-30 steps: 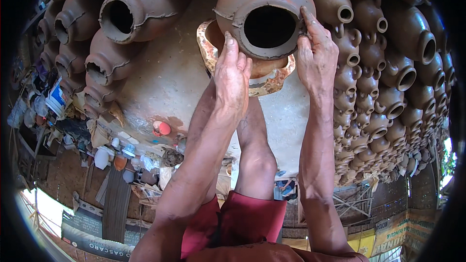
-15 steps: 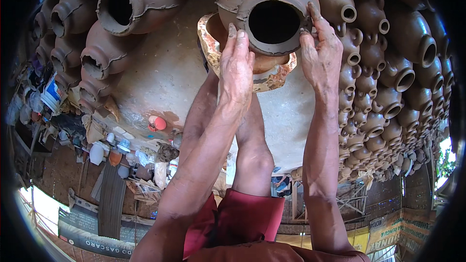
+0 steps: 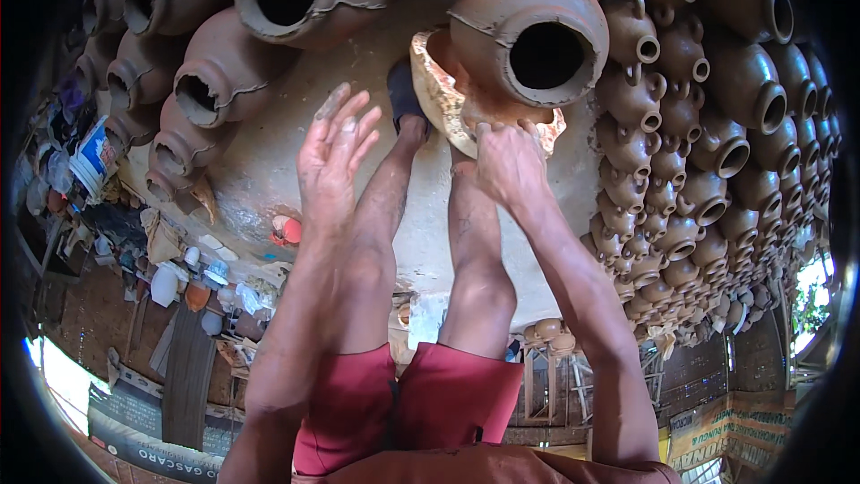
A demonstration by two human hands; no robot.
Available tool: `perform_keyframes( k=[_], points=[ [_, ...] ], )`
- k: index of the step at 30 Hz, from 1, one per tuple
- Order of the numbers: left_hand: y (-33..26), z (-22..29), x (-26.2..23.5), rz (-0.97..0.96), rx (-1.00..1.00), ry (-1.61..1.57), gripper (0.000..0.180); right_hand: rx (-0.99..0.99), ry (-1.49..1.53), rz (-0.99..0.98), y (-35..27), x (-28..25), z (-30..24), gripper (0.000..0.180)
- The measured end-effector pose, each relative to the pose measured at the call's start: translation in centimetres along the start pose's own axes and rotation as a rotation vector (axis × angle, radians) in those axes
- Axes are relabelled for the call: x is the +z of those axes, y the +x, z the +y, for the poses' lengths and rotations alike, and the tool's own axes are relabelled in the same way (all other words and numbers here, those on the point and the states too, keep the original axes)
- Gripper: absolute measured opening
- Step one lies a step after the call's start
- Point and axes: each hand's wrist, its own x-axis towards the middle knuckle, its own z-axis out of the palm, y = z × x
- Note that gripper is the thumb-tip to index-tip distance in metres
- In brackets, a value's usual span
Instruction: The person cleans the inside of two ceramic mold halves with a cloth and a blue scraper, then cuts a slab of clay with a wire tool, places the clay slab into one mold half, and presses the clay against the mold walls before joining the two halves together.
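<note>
right hand [image 3: 507, 161] touches cracked base [image 3: 448, 108] under clay pot [image 3: 528, 31].

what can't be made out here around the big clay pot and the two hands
- Head view: base of the large round brown clay pot, hidden inside the chipped pale mould.
- Right hand fingertips, curled over that mould's rim.
- Pot interior: in shadow.
- Left hand palm, turned away; it touches nothing.
- Small jugs at the right: bent, tiny.

Clay pot [image 3: 528, 36]: reddish-brown, dark mouth. Dish [image 3: 439, 99] under it: pale tan, chipped, rust-orange inside. Surrounding jugs [image 3: 708, 125]: the same brown. Floor [image 3: 269, 170]: dusty beige. Shorts [image 3: 412, 403]: red. Left hand [image 3: 333, 157]: grey clay smears.
</note>
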Motion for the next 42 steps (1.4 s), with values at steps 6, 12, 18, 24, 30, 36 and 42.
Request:
perform_keyframes(
  k=[6,12,18,24,30,36,42],
  points=[
    [-4.1,-2.4,-10.2,0.010,-0.062,-0.012,0.044,0.166,-0.031,-0.325,2.7,1.2,-1.7,0.042],
    [-10.5,-9.5,-15.6,0.146,-0.122,-0.139,0.045,0.228,-0.191,-0.361,2.3,3.4,-2.9,0.042],
    [-18.0,-15.9,-15.8,0.182,-0.114,-0.451,0.046,0.133,-0.148,-0.172,-1.5,6.3,-3.5,0.059],
    [-25.5,-21.8,-21.9,0.320,-0.068,-0.692,0.046,0.089,-0.124,-0.318,-6.4,9.5,-10.2,0.075],
    [-29.8,-32.1,-29.8,0.498,-0.004,-0.866,0.047,-0.067,-0.182,-0.540,-11.3,13.4,-25.9,0.059],
    [-33.4,-40.2,-36.6,0.604,0.063,-1.036,0.048,-0.396,-0.481,-0.613,-14.2,23.4,-44.7,0.064],
    [-37.8,-45.7,-47.5,0.805,-0.003,-1.274,0.042,-0.437,-0.809,-0.664,-17.9,35.7,-69.3,0.060]
  ],
)
